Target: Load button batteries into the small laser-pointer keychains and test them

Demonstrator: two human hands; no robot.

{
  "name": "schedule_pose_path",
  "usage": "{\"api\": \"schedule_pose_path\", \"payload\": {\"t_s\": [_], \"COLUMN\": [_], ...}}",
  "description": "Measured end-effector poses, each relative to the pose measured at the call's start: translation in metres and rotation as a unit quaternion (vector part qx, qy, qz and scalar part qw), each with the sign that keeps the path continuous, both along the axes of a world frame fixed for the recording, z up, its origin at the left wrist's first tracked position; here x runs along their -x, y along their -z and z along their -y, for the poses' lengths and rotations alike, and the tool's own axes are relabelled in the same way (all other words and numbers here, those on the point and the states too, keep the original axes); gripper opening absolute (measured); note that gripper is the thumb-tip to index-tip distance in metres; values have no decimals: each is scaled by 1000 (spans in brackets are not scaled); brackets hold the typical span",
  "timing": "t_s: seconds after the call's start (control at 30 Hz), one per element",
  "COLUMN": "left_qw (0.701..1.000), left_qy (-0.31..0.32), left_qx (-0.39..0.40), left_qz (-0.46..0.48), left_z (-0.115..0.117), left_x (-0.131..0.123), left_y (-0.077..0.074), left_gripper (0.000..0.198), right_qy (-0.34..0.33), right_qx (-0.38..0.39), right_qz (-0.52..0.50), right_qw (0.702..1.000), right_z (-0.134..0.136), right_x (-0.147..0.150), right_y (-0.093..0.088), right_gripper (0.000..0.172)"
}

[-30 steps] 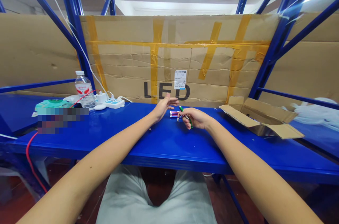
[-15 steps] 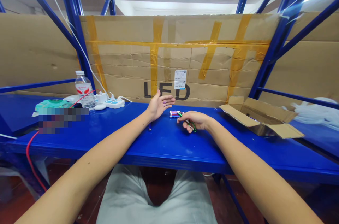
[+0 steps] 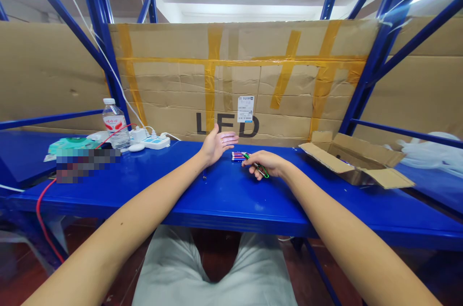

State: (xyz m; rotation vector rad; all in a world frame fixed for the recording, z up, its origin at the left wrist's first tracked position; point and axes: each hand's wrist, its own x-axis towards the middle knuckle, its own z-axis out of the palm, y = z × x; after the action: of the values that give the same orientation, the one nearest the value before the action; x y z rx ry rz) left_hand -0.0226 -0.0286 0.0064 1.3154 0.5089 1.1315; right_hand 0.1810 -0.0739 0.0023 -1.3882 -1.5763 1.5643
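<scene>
My left hand (image 3: pixel 217 146) is held above the blue table (image 3: pixel 224 200), palm turned to the right and fingers stretched out, with nothing in it. Below its wrist lies a small dark piece with a shiny end (image 3: pixel 204 177). In my right hand (image 3: pixel 265 163) the fingers are closed around a slim green and silver object with a green carabiner-like loop (image 3: pixel 266 173); the fingers cover its middle. Just beyond the green tip, several purple-blue shiny rods (image 3: pixel 238 156) lie side by side on the table, partly hidden by my right hand.
At right stands an opened cardboard box (image 3: pixel 356 161), flaps spread. On the left are a water bottle (image 3: pixel 115 125), a white power strip (image 3: pixel 156 142), a green packet (image 3: pixel 72 146) and a red cable (image 3: pixel 42 204). A large cardboard sheet (image 3: pixel 173 89) walls off the back.
Both hands stay almost in place, the left one open and the right one still closed on the green and silver object. The view shifts very slightly.
</scene>
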Motion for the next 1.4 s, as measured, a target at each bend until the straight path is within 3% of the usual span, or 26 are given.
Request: {"api": "schedule_pose_path", "payload": {"t_s": [1.4], "left_qw": [997], "left_qy": [8], "left_qx": [58], "left_qz": [58], "left_z": [0], "left_x": [-2], "left_y": [-1], "left_gripper": [79], "right_qy": [-2], "right_qx": [-57], "right_qz": [10], "right_qw": [998], "right_z": [-3], "right_x": [0], "right_y": [3], "right_gripper": [8]}}
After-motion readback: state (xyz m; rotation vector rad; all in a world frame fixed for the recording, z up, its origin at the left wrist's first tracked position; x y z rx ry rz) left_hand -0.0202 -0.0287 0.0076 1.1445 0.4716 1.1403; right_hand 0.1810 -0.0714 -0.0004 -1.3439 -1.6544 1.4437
